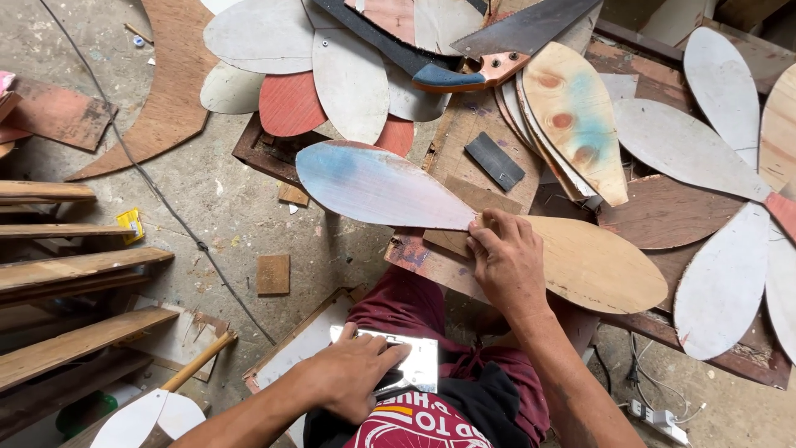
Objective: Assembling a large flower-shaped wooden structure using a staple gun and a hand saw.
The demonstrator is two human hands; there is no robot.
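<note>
My right hand [507, 261] presses down where two petal-shaped plywood cutouts meet: a blue-tinted petal [377, 184] pointing left and a plain tan petal [597, 264] pointing right, both lying on a worn wooden board [431, 264]. My left hand [352, 377] rests on a shiny metal tool [419, 358] on my lap, fingers curled over it. My maroon trousers [406, 307] show between the hands.
Several petal cutouts lie about: white and red ones [290, 104] at the top, pale ones [721, 282] at right. A handsaw [489, 50] lies at the top. Wooden slats [66, 274] stack at left. A cable [166, 203] crosses the concrete floor. A hammer handle [199, 361] sits lower left.
</note>
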